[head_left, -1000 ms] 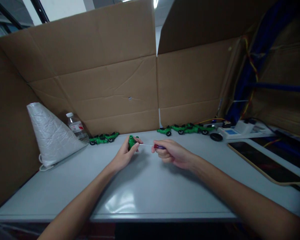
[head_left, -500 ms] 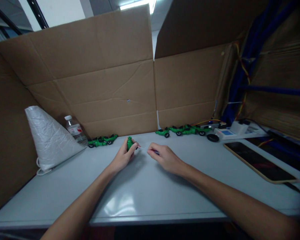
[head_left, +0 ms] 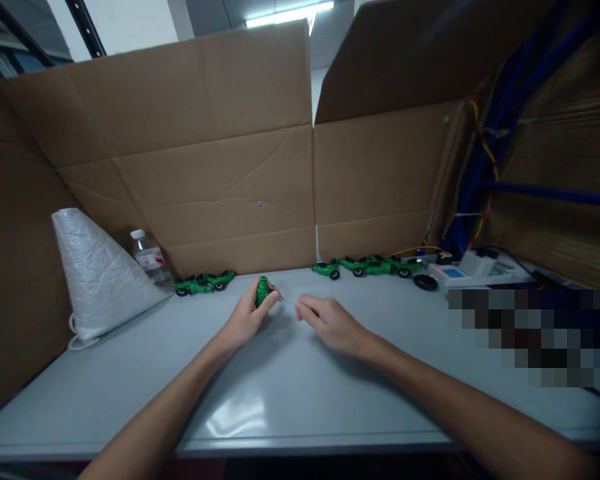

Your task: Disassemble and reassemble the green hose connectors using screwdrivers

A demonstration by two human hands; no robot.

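My left hand (head_left: pixel 246 315) is closed around a small green toy car (head_left: pixel 262 292), with one end pointing up between the fingers and thumb. From the right, my right hand (head_left: pixel 334 324) grips a thin screwdriver (head_left: pixel 289 303). Its metal shaft runs level toward the side of the held toy; whether the tip touches is too small to tell. The screwdriver's handle is hidden inside my fingers. Both hands hover over the middle of the white table (head_left: pixel 260 393).
Green toy cars stand along the back, a group (head_left: pixel 205 283) at left and several (head_left: pixel 375 265) at right. A white wrapped cone-shaped bundle (head_left: pixel 97 280) and a water bottle (head_left: pixel 150 257) sit left. A power strip (head_left: pixel 480 270) lies right. Cardboard (head_left: pixel 220 180) walls the back.
The view has tilted slightly. My hands keep nearly the same places, and the screwdriver's shaft and the held toy have turned a little.
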